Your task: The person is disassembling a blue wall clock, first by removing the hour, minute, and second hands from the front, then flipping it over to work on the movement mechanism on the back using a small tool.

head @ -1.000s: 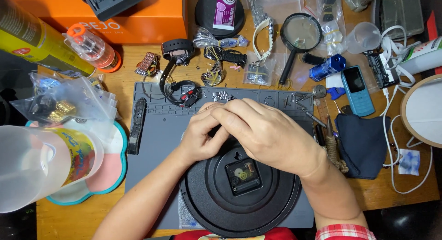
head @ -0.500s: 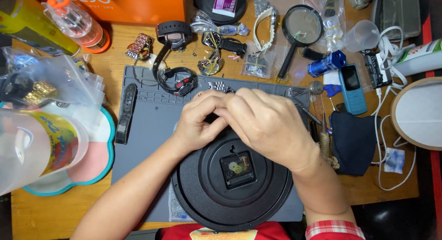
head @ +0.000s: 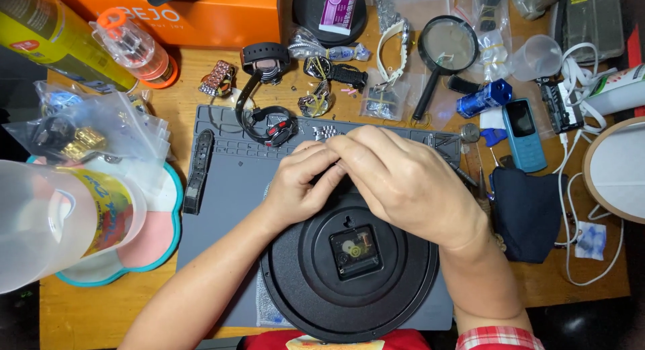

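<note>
Pinching something too small to make out, left hand [head: 302, 185] & right hand [head: 403, 185] meet fingertip to fingertip over the top edge of the black wall clock [head: 349, 269] lying face-down on the grey mat [head: 228, 182]; a slip could drop it into the nearby clutter, e.g. watches [head: 269, 125].

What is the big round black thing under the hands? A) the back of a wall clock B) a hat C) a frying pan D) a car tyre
A: the round black disc has a small square clock movement at its centre, below both hands.
</note>
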